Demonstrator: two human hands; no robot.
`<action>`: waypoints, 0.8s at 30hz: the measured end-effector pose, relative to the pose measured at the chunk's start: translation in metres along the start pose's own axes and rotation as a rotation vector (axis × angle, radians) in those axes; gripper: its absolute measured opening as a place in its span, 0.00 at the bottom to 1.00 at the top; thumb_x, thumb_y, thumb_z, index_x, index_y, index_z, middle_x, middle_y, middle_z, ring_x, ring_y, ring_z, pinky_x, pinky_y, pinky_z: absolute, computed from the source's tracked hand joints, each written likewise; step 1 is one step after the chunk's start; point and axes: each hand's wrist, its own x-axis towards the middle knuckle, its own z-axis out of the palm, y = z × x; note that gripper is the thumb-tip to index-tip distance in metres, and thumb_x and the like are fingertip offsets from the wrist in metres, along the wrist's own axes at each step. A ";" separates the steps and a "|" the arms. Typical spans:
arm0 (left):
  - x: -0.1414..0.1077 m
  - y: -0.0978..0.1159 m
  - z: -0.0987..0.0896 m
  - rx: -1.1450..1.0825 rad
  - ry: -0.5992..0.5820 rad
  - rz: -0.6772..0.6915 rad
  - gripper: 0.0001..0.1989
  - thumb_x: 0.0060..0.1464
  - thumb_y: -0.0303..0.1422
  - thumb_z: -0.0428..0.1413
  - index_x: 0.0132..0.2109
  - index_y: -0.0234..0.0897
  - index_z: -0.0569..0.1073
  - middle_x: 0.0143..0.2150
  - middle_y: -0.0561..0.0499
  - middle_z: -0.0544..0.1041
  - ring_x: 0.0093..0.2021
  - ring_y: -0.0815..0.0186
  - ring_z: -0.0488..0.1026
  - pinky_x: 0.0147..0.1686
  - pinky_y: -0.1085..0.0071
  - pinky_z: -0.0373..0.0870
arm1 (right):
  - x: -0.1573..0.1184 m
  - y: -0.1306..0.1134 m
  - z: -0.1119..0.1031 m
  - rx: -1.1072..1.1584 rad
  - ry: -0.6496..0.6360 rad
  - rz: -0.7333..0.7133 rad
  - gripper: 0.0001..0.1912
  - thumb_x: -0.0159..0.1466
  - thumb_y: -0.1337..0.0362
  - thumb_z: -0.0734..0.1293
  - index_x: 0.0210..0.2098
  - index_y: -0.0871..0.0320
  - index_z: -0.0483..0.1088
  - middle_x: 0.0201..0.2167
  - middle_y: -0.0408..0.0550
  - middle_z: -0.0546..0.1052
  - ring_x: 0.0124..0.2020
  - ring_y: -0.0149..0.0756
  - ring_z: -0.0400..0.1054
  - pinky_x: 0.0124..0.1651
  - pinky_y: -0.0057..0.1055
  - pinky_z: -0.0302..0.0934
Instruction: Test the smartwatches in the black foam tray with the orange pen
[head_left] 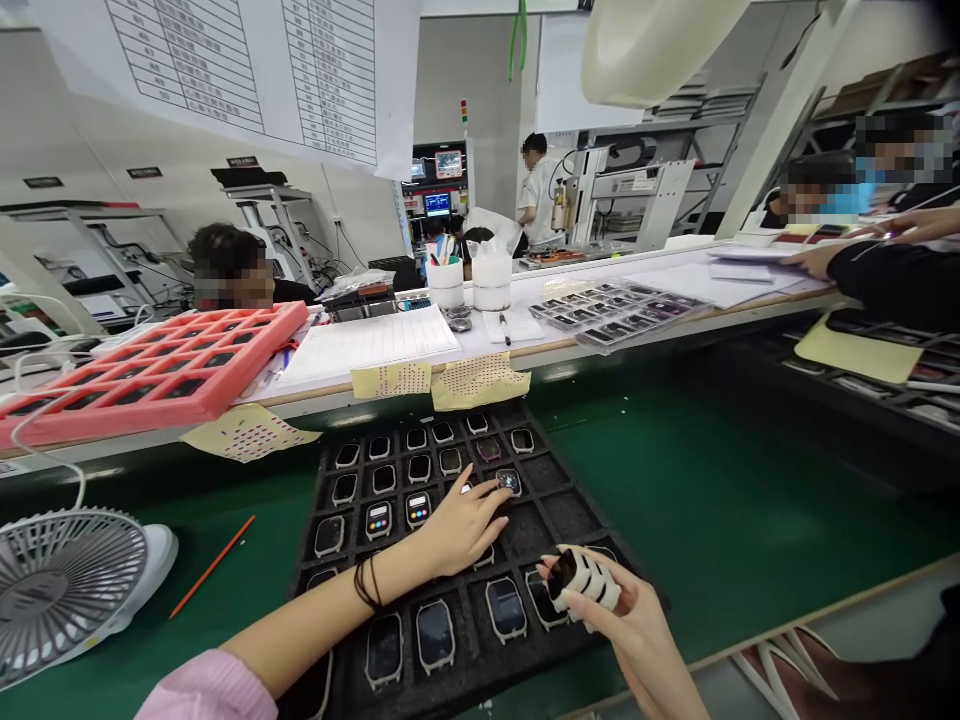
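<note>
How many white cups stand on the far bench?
2: side by side on the far bench, the left white cup holding pens, the right white cup next to it.

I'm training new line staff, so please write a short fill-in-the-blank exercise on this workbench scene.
The left hand touches a smartwatch lying in a ____ tray.
The right hand holds a striped piece coloured black and ____.
The pencil lying on the green mat is ____.

Missing words: black; white; orange.
</note>
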 end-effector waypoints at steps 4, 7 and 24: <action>-0.012 0.012 -0.022 -0.207 0.099 0.033 0.18 0.64 0.30 0.46 0.60 0.38 0.59 0.59 0.44 0.70 0.60 0.63 0.65 0.66 0.53 0.48 | 0.016 -0.007 -0.002 0.038 -0.132 0.040 0.22 0.45 0.59 0.79 0.39 0.58 0.78 0.37 0.57 0.82 0.40 0.52 0.76 0.44 0.41 0.70; -0.011 0.026 -0.038 -0.406 0.093 0.152 0.30 0.59 0.35 0.55 0.64 0.39 0.52 0.65 0.41 0.62 0.64 0.59 0.60 0.63 0.57 0.56 | 0.030 -0.014 -0.001 0.081 -0.261 0.072 0.22 0.44 0.60 0.79 0.38 0.59 0.78 0.32 0.54 0.82 0.35 0.49 0.77 0.42 0.40 0.70; 0.013 0.036 -0.023 -0.433 0.321 0.102 0.25 0.48 0.33 0.63 0.54 0.38 0.69 0.50 0.44 0.77 0.49 0.58 0.75 0.51 0.62 0.71 | 0.054 -0.038 0.000 -0.021 -0.254 0.098 0.24 0.51 0.52 0.75 0.43 0.58 0.74 0.32 0.49 0.79 0.34 0.39 0.75 0.40 0.35 0.69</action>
